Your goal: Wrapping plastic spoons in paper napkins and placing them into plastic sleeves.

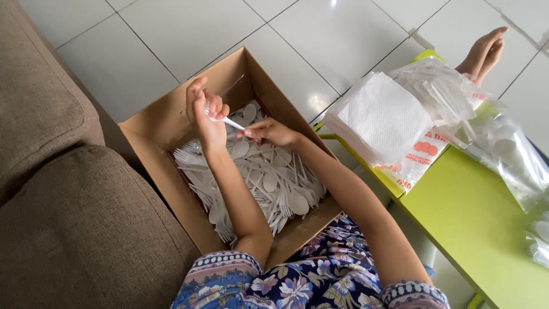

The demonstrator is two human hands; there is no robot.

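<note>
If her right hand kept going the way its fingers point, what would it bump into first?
Probably the left hand: the right hand points left along the white plastic utensil both pinch, above the cardboard box. Depth is hard to judge.

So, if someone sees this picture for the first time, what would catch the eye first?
Probably the open cardboard box in the middle, heaped with white plastic spoons and forks. Just above the heap, the left hand and right hand hold a thin white piece between them. At the right, a bright green table carries a stack of white napkins and clear plastic bags.
</note>
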